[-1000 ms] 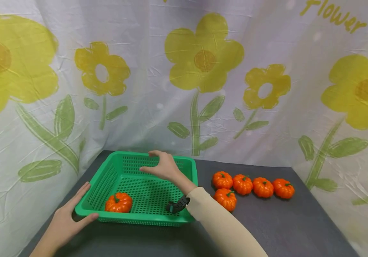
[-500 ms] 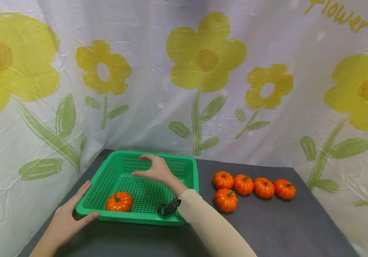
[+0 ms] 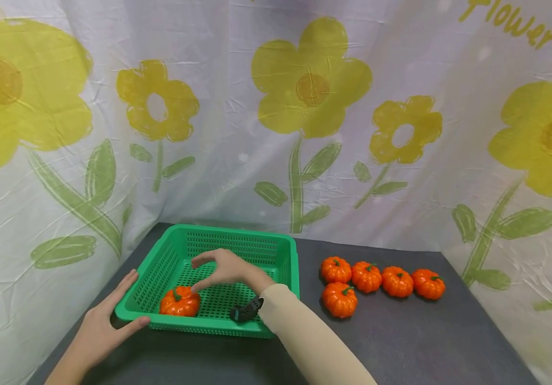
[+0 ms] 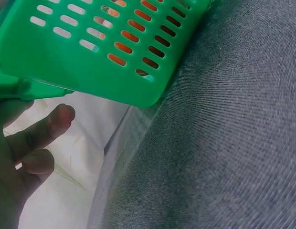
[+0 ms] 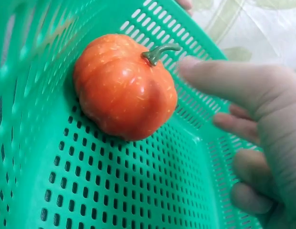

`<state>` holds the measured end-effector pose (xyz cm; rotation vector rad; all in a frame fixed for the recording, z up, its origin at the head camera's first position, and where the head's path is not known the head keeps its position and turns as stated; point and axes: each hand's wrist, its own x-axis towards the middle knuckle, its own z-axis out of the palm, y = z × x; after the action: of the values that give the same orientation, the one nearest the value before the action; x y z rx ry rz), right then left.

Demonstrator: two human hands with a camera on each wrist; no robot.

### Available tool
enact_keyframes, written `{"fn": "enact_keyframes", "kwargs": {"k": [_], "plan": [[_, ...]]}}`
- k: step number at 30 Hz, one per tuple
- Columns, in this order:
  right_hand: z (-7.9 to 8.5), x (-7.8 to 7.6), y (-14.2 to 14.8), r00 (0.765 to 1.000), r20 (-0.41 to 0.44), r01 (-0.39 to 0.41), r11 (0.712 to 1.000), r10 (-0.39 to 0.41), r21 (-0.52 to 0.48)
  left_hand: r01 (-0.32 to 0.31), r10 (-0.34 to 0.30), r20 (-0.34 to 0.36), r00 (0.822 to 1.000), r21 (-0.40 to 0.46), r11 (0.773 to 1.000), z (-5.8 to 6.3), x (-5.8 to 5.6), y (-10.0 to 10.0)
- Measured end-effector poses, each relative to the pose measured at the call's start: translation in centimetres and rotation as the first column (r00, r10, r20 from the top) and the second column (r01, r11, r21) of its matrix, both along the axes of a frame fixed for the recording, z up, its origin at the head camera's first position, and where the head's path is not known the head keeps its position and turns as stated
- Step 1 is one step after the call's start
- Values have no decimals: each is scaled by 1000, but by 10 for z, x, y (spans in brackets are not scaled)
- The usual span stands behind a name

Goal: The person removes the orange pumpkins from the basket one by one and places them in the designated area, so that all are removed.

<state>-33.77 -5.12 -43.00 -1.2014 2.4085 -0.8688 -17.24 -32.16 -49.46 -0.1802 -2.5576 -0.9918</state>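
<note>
A small orange pumpkin (image 3: pixel 178 303) with a green stem sits in the front left corner of a green perforated plastic basket (image 3: pixel 218 325). Over the basket, my right hand (image 3: pixel 225 268) reaches left with thumb and fingers spread apart and nothing between them. In the right wrist view its thumb is close to the stem of the pumpkin (image 5: pixel 124 90); I cannot tell whether they touch. My left hand (image 3: pixel 102 327) is at the basket's front left corner, thumb and fingers spread around it. The left wrist view shows its fingers loosely bent beside the rim.
Several more orange pumpkins (image 3: pixel 397 282) stand on the dark grey tabletop (image 3: pixel 430 331) right of the basket, most in a row with one in front. A white cloth (image 3: pixel 218 160) printed with yellow flowers hangs behind and along both sides.
My right hand has moved left and down inside the basket, closer to the pumpkin there. The left hand and the pumpkins hold their places; the view shifts slightly.
</note>
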Motion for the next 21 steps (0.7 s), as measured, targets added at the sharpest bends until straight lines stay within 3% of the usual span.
{"fn": "enact_keyframes", "kwargs": {"k": [10,15,21], "plan": [[-5,-3,-6,973,152,-196,967,172,162,-1,1,14,1000,5,1000,1,0,1],[-4,-1,-9,969,182,-202,962,169,182,2,-2,-4,1000,11,1000,0,-1,1],[-6,2,-11,976,152,-183,964,155,194,-3,3,-5,1000,7,1000,0,1,1]]}}
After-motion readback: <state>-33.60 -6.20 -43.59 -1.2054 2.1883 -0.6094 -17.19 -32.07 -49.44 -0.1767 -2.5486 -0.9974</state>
